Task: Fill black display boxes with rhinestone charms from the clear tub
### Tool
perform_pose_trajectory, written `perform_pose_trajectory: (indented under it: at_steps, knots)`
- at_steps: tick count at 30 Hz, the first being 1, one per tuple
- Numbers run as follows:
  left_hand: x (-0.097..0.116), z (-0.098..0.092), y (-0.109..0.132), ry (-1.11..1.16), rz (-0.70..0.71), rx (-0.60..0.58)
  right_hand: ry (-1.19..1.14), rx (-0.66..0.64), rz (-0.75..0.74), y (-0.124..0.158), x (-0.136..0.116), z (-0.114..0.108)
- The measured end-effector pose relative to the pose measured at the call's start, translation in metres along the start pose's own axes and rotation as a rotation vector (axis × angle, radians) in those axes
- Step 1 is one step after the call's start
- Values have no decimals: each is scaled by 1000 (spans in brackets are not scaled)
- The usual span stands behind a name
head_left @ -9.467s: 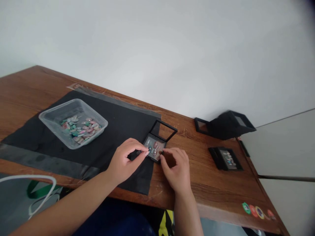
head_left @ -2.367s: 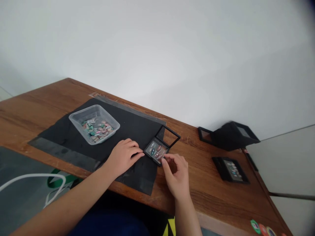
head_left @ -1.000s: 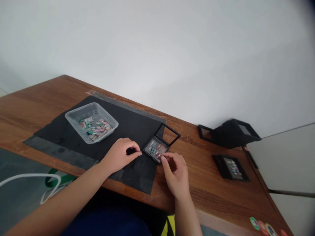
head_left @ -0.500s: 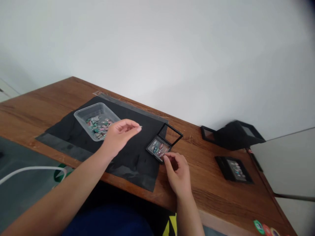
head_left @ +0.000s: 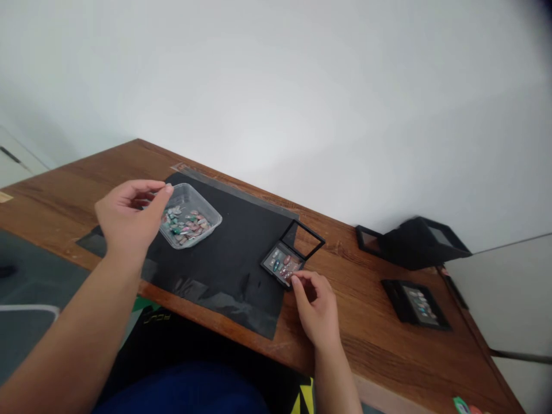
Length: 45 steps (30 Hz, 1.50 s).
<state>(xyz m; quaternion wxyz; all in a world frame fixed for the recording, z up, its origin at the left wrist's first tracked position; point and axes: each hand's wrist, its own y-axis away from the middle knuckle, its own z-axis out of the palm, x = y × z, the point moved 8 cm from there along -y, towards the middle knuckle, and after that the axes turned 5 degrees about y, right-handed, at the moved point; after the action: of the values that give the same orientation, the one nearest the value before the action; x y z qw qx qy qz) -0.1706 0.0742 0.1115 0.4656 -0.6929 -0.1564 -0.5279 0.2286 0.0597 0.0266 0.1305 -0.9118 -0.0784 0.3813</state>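
Note:
My left hand is raised over the left side of a clear plastic container. Its thumb and forefinger are pinched together; whatever may be between them is too small to make out. Loose green, pink and silvery pieces, which look like press-on nails, lie inside the container. My right hand grips the near right corner of a small black case with thumb and fingertips. The case's framed lid stands up, and several green and pink nails lie in its tray.
A black sheet lies under the container and part of the case on the wooden table. Toward the right are a flat black case with nails and black boxes by the white wall. Colourful round items sit at lower right.
My left hand has moved left, from between the container and the case to above the container's left side. My right hand keeps to the case's corner. The view has shifted slightly.

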Motion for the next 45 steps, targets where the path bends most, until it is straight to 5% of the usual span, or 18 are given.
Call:
perform_pose_trajectory:
  at_steps: [13,21,25,28,32,35,40,45]
  knots:
    - [-25,-8,-5,-350,74,-109,13,17,24,2,5,-2]
    - [-14,2,4,-384,244,-232,3,32,5,2,1,-3]
    - [-4,7,26,-395,313,-256,-5,51,5,2,0,-5]
    - [17,8,66,-399,408,-246,-31,110,-3,1,-1,-10]
    - [44,34,137,-248,552,-546,-90,239,12,3,2,-21]
    - [45,66,169,-245,482,-831,-114,344,47,3,10,-31]
    - [16,122,186,-380,178,-1250,-200,445,150,-15,33,-53]
    - [5,167,193,-379,222,-1523,-339,300,191,-75,46,-51]
